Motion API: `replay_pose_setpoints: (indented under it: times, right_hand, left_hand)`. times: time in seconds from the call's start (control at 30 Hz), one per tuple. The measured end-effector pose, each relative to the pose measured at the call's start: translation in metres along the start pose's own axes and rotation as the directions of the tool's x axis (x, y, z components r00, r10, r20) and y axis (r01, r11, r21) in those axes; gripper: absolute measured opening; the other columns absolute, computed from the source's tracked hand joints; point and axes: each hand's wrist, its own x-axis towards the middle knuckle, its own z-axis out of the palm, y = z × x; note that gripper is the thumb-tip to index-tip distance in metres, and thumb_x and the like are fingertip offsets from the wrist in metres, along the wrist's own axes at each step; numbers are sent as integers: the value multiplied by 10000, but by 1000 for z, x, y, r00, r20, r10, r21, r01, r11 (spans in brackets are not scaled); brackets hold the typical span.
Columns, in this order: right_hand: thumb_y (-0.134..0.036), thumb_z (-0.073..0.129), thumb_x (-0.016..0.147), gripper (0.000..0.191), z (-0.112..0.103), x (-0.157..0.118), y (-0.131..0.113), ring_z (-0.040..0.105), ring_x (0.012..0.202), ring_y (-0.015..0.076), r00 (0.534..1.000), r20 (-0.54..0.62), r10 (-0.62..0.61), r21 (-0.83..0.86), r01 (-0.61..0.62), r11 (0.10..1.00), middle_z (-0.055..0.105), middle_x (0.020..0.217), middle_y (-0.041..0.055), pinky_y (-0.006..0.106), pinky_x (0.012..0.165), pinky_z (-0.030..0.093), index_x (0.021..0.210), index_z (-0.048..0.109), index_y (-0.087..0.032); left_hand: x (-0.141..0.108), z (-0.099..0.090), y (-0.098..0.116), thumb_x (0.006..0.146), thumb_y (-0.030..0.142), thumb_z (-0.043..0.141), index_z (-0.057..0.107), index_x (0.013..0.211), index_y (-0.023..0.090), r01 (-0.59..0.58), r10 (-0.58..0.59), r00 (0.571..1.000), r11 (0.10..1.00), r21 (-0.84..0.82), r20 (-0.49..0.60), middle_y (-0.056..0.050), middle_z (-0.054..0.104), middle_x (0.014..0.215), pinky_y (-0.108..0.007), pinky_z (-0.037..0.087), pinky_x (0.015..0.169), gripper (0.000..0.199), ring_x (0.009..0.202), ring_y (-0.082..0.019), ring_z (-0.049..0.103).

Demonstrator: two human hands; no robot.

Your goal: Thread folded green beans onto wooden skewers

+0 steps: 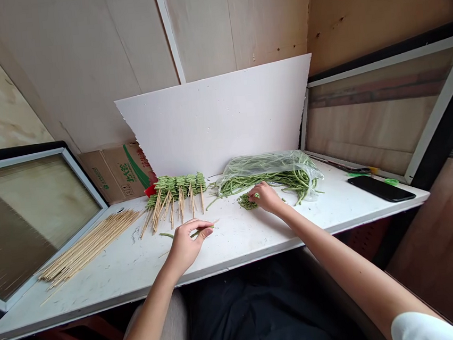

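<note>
Black cloth (pixel 259 306) is seen below the front edge of the white table (pixel 235 257). Over the table, a green bean (pixel 201 231) is pinched between the thumb and fingers of the left hand (pixel 187 243). Small bean bits (pixel 246 203) are touched by the right hand (pixel 268 196); whether one is gripped cannot be told. Behind, long beans (pixel 247 184) are partly covered by a clear bag (pixel 263 161). Bare sticks (pixel 93 241) are piled at the left.
</note>
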Motion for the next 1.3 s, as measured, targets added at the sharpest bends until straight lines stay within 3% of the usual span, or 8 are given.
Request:
replay_pose_setpoints:
  times: [0.17, 0.3, 0.4, 0.5, 0.6, 0.73, 1.07, 1.3]
  right_hand:
    - [-370, 651, 965, 262, -15, 3, -31, 652, 845, 231, 994, -74, -74, 167, 86, 982, 786, 902, 96, 343, 834, 487, 903, 811, -172]
    - [-450, 646, 986, 300, -31, -6, -81, 687, 860, 204, 983, -1, -182, 456, 163, 875, 791, 991, 85, 287, 727, 491, 1016, 806, -197]
    - [-518, 757, 902, 372, -37, -18, -118, 695, 920, 206, 935, 88, -344, 592, 229, 773, 785, 1051, 76, 275, 710, 495, 1134, 783, -228]
    - [-470, 774, 903, 326, -35, -28, -140, 674, 912, 215, 885, 24, -465, 573, 369, 731, 778, 966, 76, 319, 795, 506, 1130, 783, -236]
    - [-380, 668, 997, 198, -31, -29, -144, 638, 848, 212, 849, -64, -525, 512, 480, 712, 759, 880, 75, 360, 839, 493, 1026, 796, -232]
    - [-361, 639, 1013, 199, -33, -24, -136, 621, 889, 236, 865, -144, -480, 477, 486, 733, 762, 897, 84, 389, 855, 486, 986, 787, -232]
    - [-421, 722, 950, 203, -23, -28, -138, 599, 882, 241, 871, -136, -472, 479, 475, 738, 730, 871, 79, 389, 852, 482, 980, 772, -227]
    - [-126, 681, 930, 115, -3, -40, -153, 572, 884, 233, 887, -182, -425, 532, 452, 716, 700, 833, 55, 373, 846, 485, 894, 735, -221]
  left_hand:
    - [1, 2, -3, 986, 270, 573, 807, 1092, 195, -22, 24, 999, 997, -72, 28, -107, 765, 1037, -347, 608, 819, 267, 885, -212, 726]
    - [1, 5, -4, 964, 229, 576, 731, 1233, 177, 48, -48, 999, 991, -125, 1, -97, 765, 1024, -343, 609, 824, 314, 884, -203, 744]
    - [1, 7, -3, 946, 233, 628, 640, 1356, 189, 84, -86, 996, 984, -157, -3, -63, 770, 954, -353, 600, 863, 413, 876, -198, 746]
    - [1, 9, -3, 931, 253, 671, 623, 1363, 192, 90, -89, 996, 977, -192, 12, -54, 776, 940, -362, 599, 892, 439, 894, -201, 748]
    - [1, 10, -4, 897, 266, 726, 641, 1347, 196, 84, -80, 996, 977, -196, 27, -59, 784, 961, -369, 603, 904, 463, 929, -211, 750]
    - [2, 7, -8, 864, 291, 773, 765, 1131, 200, 86, -88, 996, 993, -85, -19, -71, 791, 964, -367, 605, 863, 282, 896, -224, 744]
    - [0, 6, -3, 952, 300, 685, 781, 1013, 213, -91, 96, 993, 993, 72, -63, -79, 759, 984, -330, 564, 823, 144, 893, -218, 704]
    - [-1, 4, -1, 900, 137, 623, 740, 850, 204, -107, 107, 994, 989, 102, 6, -56, 740, 913, -310, 520, 821, 144, 861, -206, 679]
